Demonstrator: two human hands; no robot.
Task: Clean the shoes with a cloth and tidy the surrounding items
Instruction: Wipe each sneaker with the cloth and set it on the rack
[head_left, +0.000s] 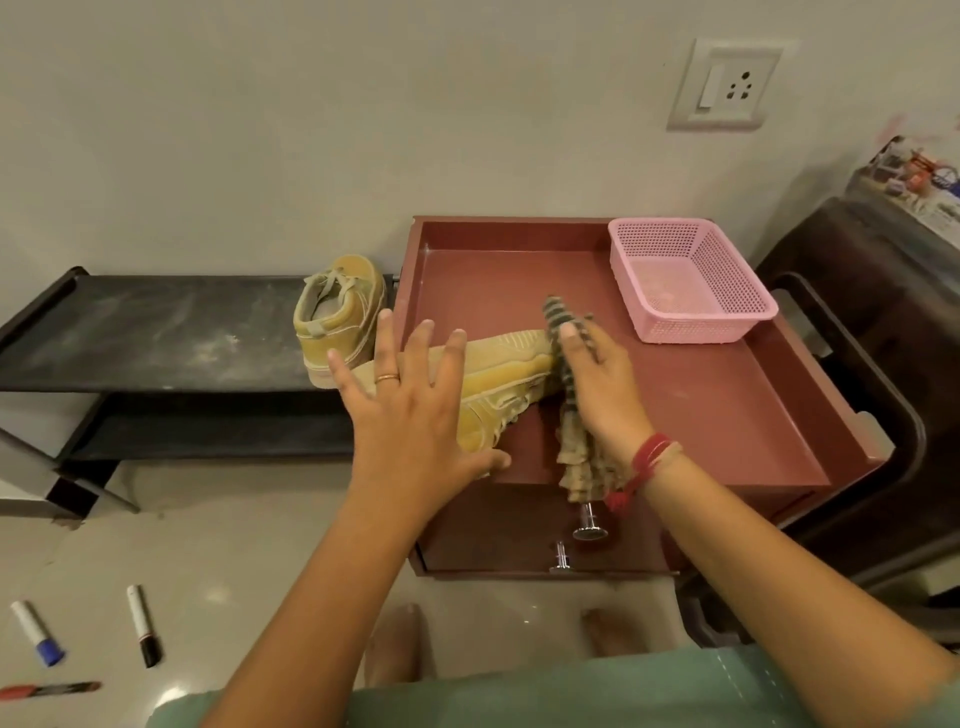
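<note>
A cream wall (363, 130) with a switch-and-socket plate (724, 85) at 1 o'clock backs a pale glossy floor (208, 561). A low black shoe rack (156, 332) stands at 9 o'clock. Just beside it is a maroon drawer cabinet (727, 405) whose top forms a shallow tray.

One tan lace-up shoe (504, 379) lies on its side at the tray's 9 o'clock edge, toe pointing toward the middle. The second tan shoe (337, 312) stands upright on the right end of the rack, close to the tray.

The left hand (410, 415) is spread flat, fingers straight and splayed over the heel end of the lying shoe. Its thumb reaches the tray's front edge and a ring (387, 378) sits on one finger. Whether it presses down I cannot tell.

The right hand (602, 384) grips a striped cloth (576, 457) against the shoe's toe, the cloth trailing back under the wrist, which wears a red thread band (649, 460).

A pink mesh basket (696, 328) sits in the tray's 1 o'clock corner. On the floor at 8 o'clock lie a blue-capped marker (36, 633), a black-capped marker (143, 625) and a red pen (47, 690), apart from one another.
</note>
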